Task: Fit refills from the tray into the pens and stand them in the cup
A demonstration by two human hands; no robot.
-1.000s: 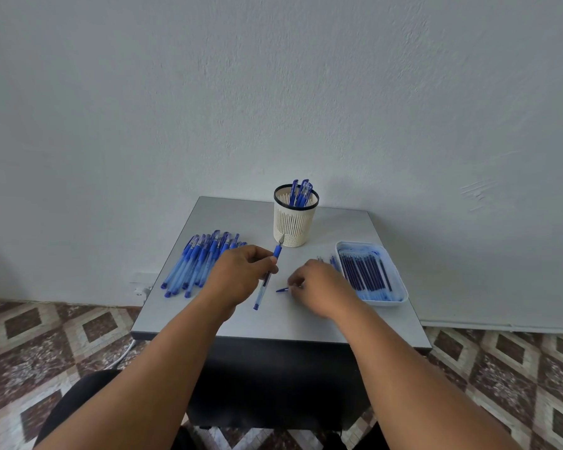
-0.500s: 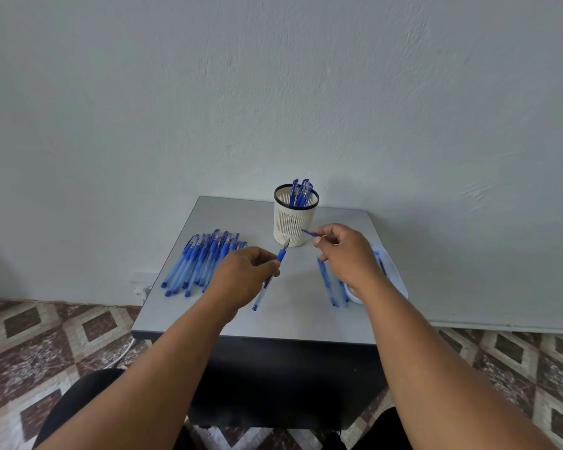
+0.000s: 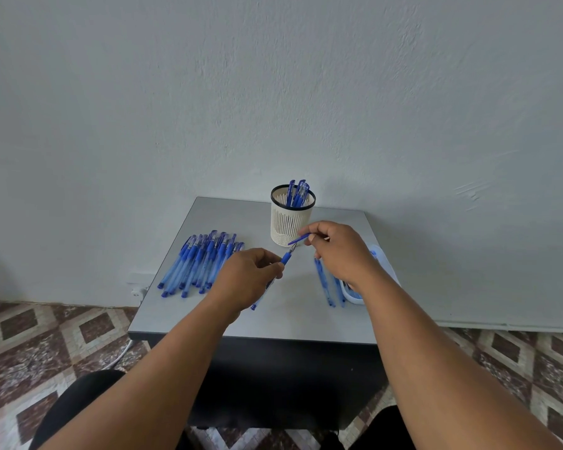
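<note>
Blue pens [image 3: 198, 267] lie on a grey table [image 3: 293, 306]. A cream slotted cup [image 3: 291, 222] with a black rim holds more blue pens. The tray [image 3: 355, 295] is white. The floor [image 3: 39, 345] has brown and cream diamond tiles; the wall [image 3: 273, 92] is pale grey.

One cup [image 3: 292, 222], back edge of table [image 3: 306, 323]. One tray [image 3: 355, 295], right edge (mostly hidden). Two hands, one pen [image 3: 285, 258] and one refill [image 3: 301, 238] held. Loose pens [image 3: 199, 264] left edge: count unclear.
</note>
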